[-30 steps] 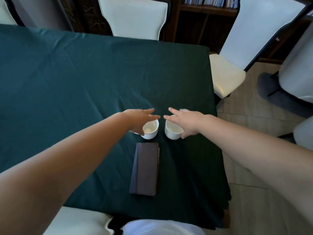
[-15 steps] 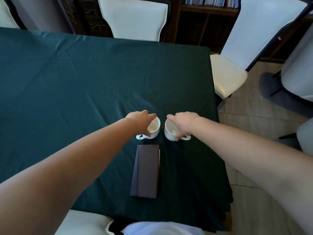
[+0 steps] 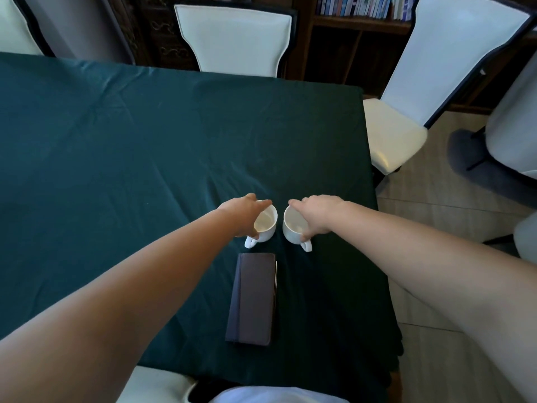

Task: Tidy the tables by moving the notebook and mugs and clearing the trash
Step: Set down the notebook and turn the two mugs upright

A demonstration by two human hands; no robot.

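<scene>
Two white mugs stand side by side on the dark green tablecloth [image 3: 116,158], handles turned toward me. My left hand [image 3: 242,212] grips the left mug [image 3: 266,225] over its rim from the left side. My right hand [image 3: 318,213] holds the right mug [image 3: 292,228] the same way from the right. Both mugs look empty inside. A dark closed notebook [image 3: 252,298] lies lengthwise just in front of the mugs, nearer to me, untouched.
White chairs surround the table: one at the far side [image 3: 232,39], one at the right corner [image 3: 406,112], more at the right edge [image 3: 514,126]. A bookshelf [image 3: 363,7] stands behind. Tiled floor [image 3: 436,228] lies to the right; a white seat [image 3: 157,385] is below me.
Both hands went from flat, fingers stretched over the mugs, to curled down around the rims. The mug handles now show toward me.
</scene>
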